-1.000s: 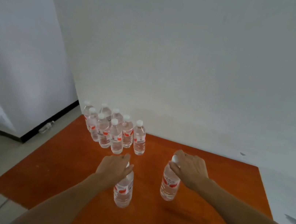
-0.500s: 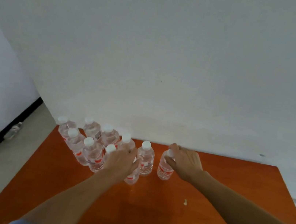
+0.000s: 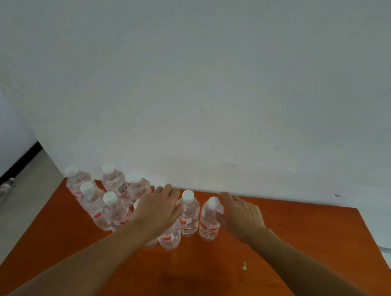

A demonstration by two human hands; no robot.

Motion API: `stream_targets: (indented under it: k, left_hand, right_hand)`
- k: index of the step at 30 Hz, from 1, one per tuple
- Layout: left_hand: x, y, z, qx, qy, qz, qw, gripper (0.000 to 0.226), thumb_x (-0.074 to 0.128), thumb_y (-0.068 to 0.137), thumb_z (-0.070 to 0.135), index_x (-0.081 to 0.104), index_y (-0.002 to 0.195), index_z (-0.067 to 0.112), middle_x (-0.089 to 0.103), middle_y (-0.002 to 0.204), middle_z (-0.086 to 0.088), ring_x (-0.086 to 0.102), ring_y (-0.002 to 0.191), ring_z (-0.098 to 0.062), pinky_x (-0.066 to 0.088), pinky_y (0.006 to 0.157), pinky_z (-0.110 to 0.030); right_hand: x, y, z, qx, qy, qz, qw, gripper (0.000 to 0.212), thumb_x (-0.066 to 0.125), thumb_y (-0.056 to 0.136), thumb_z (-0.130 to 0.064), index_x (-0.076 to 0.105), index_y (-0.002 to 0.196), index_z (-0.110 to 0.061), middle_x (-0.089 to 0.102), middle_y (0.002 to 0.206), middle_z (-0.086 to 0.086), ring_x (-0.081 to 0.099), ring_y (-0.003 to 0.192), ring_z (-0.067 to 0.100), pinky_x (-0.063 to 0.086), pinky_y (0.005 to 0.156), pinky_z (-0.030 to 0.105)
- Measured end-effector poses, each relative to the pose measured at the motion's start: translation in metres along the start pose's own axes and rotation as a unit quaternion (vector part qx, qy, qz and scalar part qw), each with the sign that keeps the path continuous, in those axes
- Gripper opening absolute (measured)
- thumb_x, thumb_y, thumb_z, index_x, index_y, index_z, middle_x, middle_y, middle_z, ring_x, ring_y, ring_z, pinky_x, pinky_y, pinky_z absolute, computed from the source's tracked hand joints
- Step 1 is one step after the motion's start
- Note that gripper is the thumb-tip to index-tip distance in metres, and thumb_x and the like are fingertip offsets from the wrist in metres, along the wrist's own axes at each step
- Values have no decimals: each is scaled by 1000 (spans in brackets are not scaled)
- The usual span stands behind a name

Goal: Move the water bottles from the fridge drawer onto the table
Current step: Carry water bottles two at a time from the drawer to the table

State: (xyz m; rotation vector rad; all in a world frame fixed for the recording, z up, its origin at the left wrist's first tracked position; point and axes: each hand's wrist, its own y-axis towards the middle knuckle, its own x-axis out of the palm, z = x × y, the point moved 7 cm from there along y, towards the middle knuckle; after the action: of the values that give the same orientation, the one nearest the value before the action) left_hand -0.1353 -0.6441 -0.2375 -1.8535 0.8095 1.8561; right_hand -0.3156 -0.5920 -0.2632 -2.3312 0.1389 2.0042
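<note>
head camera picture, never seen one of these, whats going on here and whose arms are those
There is no machine here. The picture comes from a wide-angle camera worn on a person's head, looking forward and down, so the arms reaching in from the bottom edge are the wearer's own.

In front is an orange table set against a white wall. Near its far left corner a cluster of water bottles stands upright: clear plastic, white caps, red labels.

The left hand lies over the top of a front bottle. The palm hides the cap, so I cannot tell whether it grips. The right hand is open with straight fingers, its thumb against the side of the rightmost bottle. A small pale scrap lies on the table nearer the camera.
</note>
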Motion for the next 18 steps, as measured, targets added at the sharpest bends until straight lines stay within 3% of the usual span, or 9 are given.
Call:
stream_targets:
  k: [8, 13, 18]
  left_hand:
    - [-47, 9, 127, 104, -4, 19, 994, 32, 30, 100, 39, 49, 114, 17, 57, 107, 1, 58, 90, -17, 51, 72, -32]
    - [-60, -14, 263, 207, -19, 22, 978, 28, 37, 96, 36, 52, 110, 17, 60, 106, -3, 61, 94, -25, 49, 72, -37]
    - [-64, -70, 421, 331, -33, 9, 943, 28, 37, 97, 36, 54, 109, 18, 60, 99, 0, 62, 84, -20, 52, 67, -33]
  right_hand:
    - [-59, -114, 92, 87, -17, 50, 995, 40, 44, 96, -49, 51, 126, -24, 60, 119, -3, 63, 95, 18, 50, 75, 31]
    - [-88, -246, 170, 173, -36, 74, 982, 39, 40, 97, -49, 53, 122, -23, 60, 114, -4, 62, 93, 18, 47, 73, 30]
    - [-108, -409, 237, 286, -47, 89, 953, 38, 41, 96, -50, 55, 121, -26, 61, 114, -5, 61, 96, 17, 45, 74, 30]
